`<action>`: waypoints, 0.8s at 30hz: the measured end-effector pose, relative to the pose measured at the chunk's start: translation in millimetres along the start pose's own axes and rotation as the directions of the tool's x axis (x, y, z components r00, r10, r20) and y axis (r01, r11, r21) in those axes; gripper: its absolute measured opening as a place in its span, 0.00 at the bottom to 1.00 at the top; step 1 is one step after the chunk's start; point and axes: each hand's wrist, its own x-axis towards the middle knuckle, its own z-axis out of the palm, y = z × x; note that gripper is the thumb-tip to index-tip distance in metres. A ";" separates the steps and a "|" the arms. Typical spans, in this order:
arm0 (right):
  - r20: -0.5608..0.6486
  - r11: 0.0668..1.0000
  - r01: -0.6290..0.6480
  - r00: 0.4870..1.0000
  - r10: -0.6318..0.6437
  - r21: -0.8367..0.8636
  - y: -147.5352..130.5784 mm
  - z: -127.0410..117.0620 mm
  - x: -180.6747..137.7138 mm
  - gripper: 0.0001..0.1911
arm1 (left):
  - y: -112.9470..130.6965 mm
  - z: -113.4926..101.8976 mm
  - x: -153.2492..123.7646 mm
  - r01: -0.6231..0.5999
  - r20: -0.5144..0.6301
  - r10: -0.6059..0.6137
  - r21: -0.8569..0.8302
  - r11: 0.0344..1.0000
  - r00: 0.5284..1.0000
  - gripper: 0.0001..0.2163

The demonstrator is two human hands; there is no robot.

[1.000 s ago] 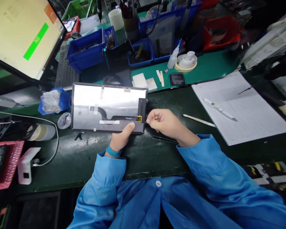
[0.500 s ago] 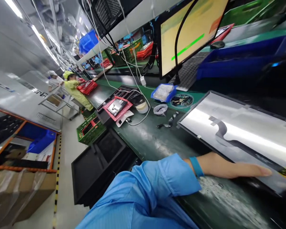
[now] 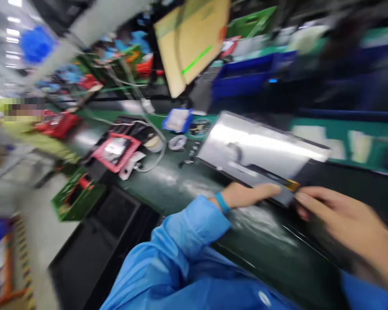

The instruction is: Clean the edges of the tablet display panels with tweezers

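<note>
While the left hand [image 3: 245, 194] grasps it by the lower long edge, thumb on its face, one flat display panel [image 3: 261, 142] is held above the bench, its silvery back in view. Long axis: 10 o'clock to 4 o'clock. Gold connector [image 3: 292, 185]: at the 4 o'clock end, with a dark flex strip [image 3: 267, 173] leading to it along that axis. Right hand [image 3: 339, 215]: thumb and fingers bent together at the same end, just beside the connector; blur hides whether they grip anything.

Surface, by clock from the panel's centre: dark green workbench [image 3: 168, 178], with glare patches; white pads [image 3: 310, 132] at 2 to 3 o'clock; small blue tray [image 3: 178, 119] at 10; pink padded sleeve [image 3: 97, 157] at 9; keyboard [image 3: 205, 90] at 11.

Room: lit monitor [image 3: 197, 43] at 11; person in yellow [image 3: 40, 140] at 9; green crate [image 3: 79, 215] and black tray [image 3: 84, 271] at 8; striped floor tape [image 3: 25, 258], beyond these, also at 8.
</note>
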 end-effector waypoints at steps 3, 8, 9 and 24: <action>0.066 0.973 -0.195 0.980 0.188 0.125 -29.0 -20.3 -9.4 0.21 | -8.4 -4.9 -1.0 0.047 -0.148 -0.034 0.083 0.995 0.988 0.14; 0.000 0.970 -0.150 0.988 0.153 0.192 -35.3 -14.7 1.6 0.11 | -30.6 -7.5 16.8 -0.118 -0.200 0.156 0.187 0.975 0.967 0.19; -0.019 0.976 -0.128 0.991 0.133 0.177 -34.8 -14.7 0.7 0.09 | -32.0 -6.5 17.1 -0.153 -0.187 0.188 0.186 0.970 0.964 0.19; -0.005 0.897 -0.193 0.977 0.213 0.397 -33.8 -23.6 -2.0 0.06 | -43.8 -3.6 20.6 -0.253 -0.213 0.259 0.055 0.966 0.942 0.19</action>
